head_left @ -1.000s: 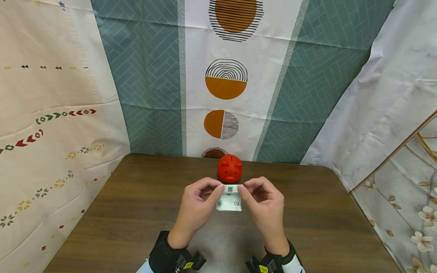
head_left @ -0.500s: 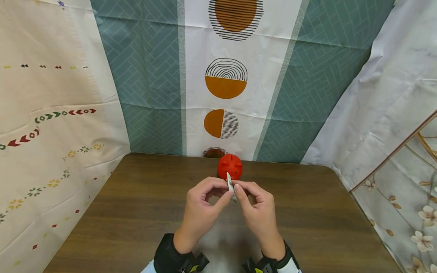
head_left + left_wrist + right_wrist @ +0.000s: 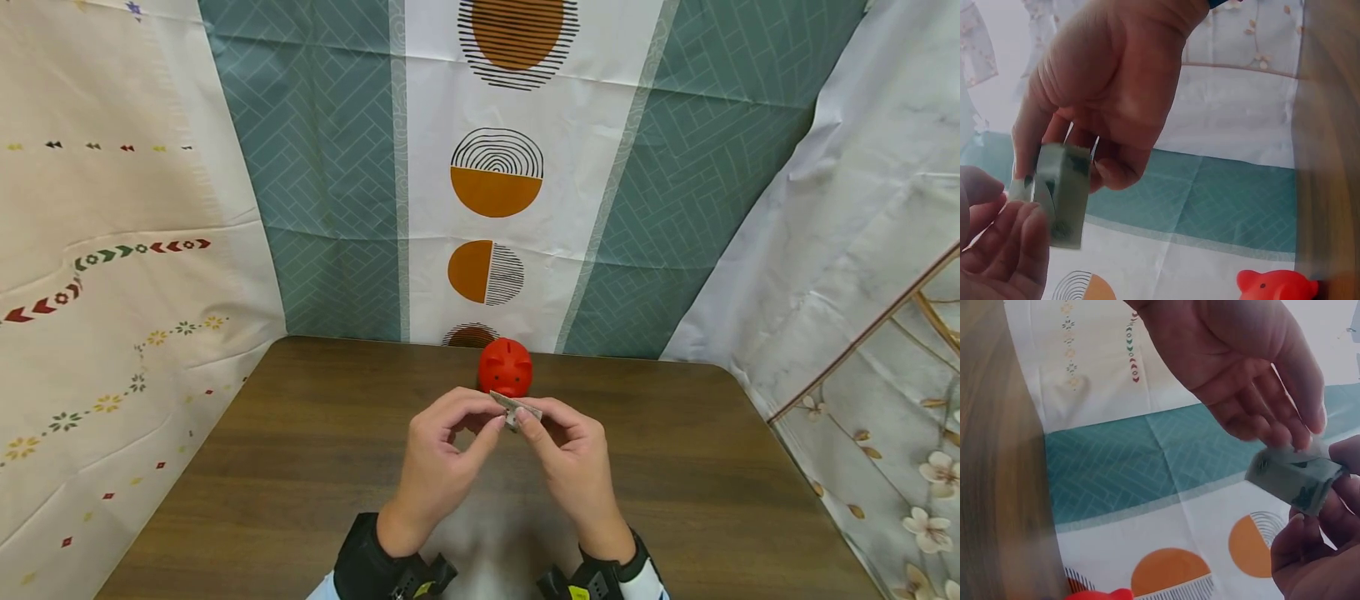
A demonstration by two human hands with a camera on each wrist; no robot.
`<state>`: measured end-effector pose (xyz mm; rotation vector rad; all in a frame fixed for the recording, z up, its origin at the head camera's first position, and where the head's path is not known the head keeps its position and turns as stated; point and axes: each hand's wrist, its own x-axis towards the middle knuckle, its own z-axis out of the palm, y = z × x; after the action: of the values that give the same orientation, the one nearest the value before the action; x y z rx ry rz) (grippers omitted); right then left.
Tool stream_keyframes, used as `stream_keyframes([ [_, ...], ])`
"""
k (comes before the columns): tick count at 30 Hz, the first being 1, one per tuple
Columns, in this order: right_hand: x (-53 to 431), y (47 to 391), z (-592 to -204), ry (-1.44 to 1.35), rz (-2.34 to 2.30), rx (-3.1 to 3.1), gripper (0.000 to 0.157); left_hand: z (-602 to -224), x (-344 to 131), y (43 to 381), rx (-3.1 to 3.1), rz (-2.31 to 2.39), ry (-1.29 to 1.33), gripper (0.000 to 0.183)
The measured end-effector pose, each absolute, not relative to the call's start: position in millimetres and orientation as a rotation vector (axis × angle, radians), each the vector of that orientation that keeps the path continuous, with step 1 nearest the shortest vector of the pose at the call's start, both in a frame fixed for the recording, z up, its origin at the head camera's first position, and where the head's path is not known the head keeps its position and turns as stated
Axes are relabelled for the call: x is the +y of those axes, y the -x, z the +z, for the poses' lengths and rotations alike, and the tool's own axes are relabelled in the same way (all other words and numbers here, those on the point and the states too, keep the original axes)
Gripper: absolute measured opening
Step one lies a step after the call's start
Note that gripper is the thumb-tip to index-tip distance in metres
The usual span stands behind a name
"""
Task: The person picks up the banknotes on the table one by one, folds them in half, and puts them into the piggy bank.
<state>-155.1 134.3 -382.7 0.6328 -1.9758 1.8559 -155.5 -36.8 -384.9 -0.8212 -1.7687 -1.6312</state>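
In the head view, my left hand [image 3: 438, 471] and right hand [image 3: 576, 475] meet at the middle of the table, fingertips close together. Between them is a small folded banknote [image 3: 504, 400], pale green, pinched by the thumb and fingers of both hands. The right wrist view shows the folded banknote [image 3: 1291, 481] edge-on and creased, partly covered by fingertips. From the left wrist view, the banknote [image 3: 1070, 200] stands between the right hand [image 3: 1110, 81] above and the left hand [image 3: 1010, 250] below. Just beyond the hands sits a red piggy bank [image 3: 506, 362], its slot on top.
The brown wooden table [image 3: 315, 450] reaches back to a green-and-white patterned cloth [image 3: 337, 208]. A cream cloth [image 3: 112, 375] hangs on the left, a white floral cloth [image 3: 847, 275] on the right. Black camera straps wrap both wrists.
The banknote, spread facing me a second ago, was turned on edge and is now a smaller folded piece, tilted. Both hands have drawn closer together. The piggy bank has stayed put.
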Motion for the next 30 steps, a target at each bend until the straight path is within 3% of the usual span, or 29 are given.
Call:
stream_keyframes([
  [8,139.1,154.1,-380.2,-0.530,1.887,-2.049,0.012,-386.9,-40.6,156.4,-1.870,-1.706,0.629,0.016],
  [14,141.6,155.6,-380.3,-0.527,1.924,-2.070,0.014,-386.2,-41.9,154.9,-1.918,-1.780,0.609,0.007],
  [30,140.8,155.6,-386.7,-0.802,1.884,-1.999,0.012,-383.2,-45.3,152.8,-1.977,-1.826,0.788,0.004],
])
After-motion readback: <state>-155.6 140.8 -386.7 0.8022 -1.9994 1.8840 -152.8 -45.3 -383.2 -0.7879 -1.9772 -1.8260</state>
